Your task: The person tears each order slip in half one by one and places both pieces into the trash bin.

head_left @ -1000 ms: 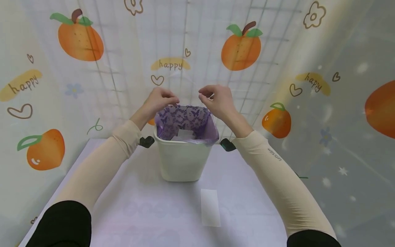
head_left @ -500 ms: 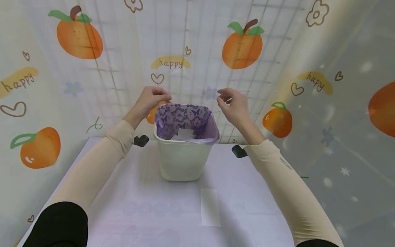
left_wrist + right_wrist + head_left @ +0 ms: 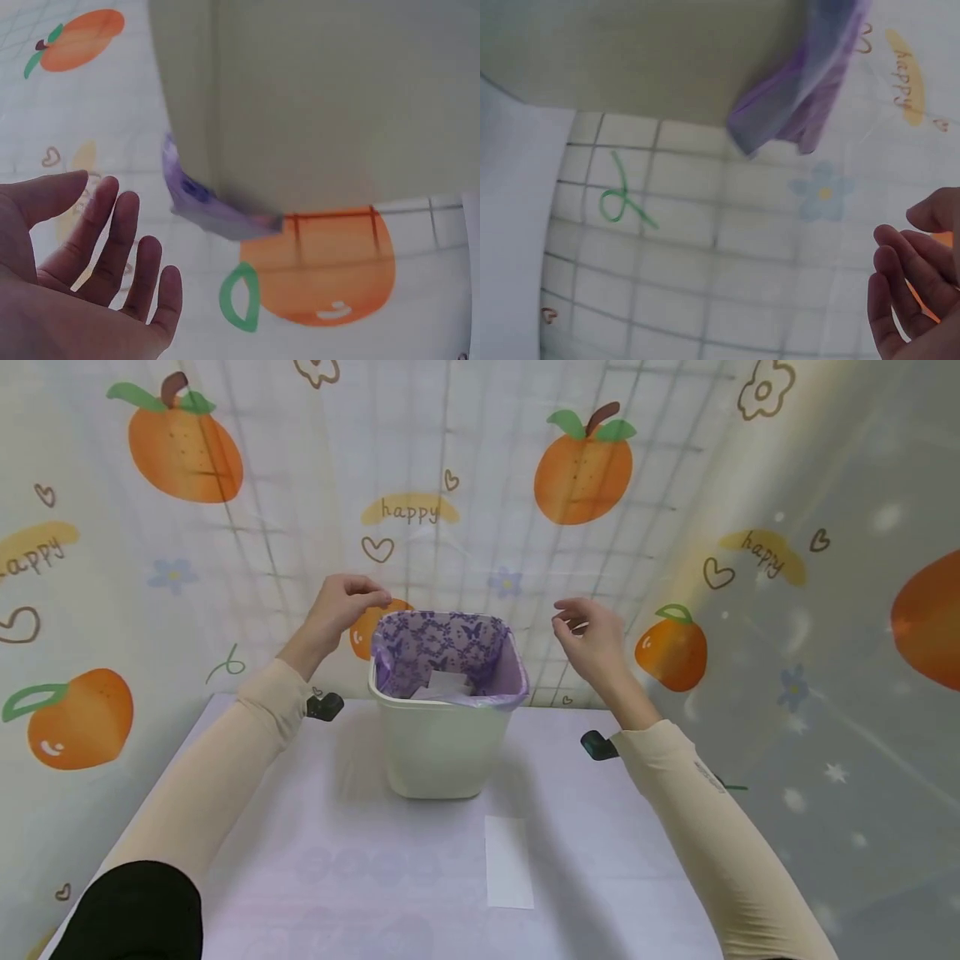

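Observation:
In the head view a pale trash bin (image 3: pixel 442 752) stands upright near the back of the table. A purple patterned trash bag (image 3: pixel 442 647) lines it, folded over the rim. Pale flat pieces (image 3: pixel 447 683) lie inside the bag. My left hand (image 3: pixel 333 610) is raised off the bin's left side, fingers loosely bent and holding nothing. Off the right side hangs my right hand (image 3: pixel 592 635), also without anything in it. Both wrist views show a gap between the fingers and the bin, with the bag's overhanging edge (image 3: pixel 217 210) at the rim.
A white rectangular slip of paper (image 3: pixel 509 862) lies on the pale tablecloth (image 3: pixel 360 877) in front of the bin. Close behind the bin hangs a curtain (image 3: pixel 285 460) printed with oranges, with a wire grid showing through. It continues along both sides.
My hands have parted from above the bin's rim, the left going left and the right going right and down. The bin, bag and paper slip stay in place.

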Motion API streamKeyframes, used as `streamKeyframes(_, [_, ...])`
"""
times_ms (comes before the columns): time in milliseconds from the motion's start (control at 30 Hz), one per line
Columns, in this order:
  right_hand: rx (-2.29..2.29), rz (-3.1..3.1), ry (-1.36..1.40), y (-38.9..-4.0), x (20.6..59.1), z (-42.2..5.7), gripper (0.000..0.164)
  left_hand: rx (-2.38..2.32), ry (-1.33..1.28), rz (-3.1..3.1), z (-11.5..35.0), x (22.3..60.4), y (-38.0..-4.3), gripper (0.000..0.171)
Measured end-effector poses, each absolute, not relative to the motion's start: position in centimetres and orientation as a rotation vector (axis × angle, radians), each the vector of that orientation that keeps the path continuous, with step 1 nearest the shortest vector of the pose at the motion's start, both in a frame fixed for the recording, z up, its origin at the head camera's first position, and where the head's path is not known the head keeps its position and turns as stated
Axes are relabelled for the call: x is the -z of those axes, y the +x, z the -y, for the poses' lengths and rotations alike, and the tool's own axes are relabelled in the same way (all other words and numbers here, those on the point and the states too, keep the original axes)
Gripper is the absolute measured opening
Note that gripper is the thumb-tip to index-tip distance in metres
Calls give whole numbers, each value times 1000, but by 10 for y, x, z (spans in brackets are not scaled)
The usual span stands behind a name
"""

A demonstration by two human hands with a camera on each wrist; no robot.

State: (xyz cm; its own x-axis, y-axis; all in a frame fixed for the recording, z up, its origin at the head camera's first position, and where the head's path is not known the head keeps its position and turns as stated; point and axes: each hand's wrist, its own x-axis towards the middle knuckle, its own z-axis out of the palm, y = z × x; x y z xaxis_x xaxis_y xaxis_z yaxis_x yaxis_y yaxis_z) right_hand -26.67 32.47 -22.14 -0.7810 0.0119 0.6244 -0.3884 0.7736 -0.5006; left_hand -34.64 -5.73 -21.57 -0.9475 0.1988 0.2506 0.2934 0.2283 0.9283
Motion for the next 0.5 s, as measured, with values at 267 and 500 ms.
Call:
streamKeyframes(267, [-854, 2408, 197, -265, 245, -344, 25, 1893, -432, 2380, 72, 232, -348, 17])
streamKeyframes(500, [-878, 2367, 80, -263, 263, -359, 29, 1920, -364, 2403, 87, 248, -351, 16])
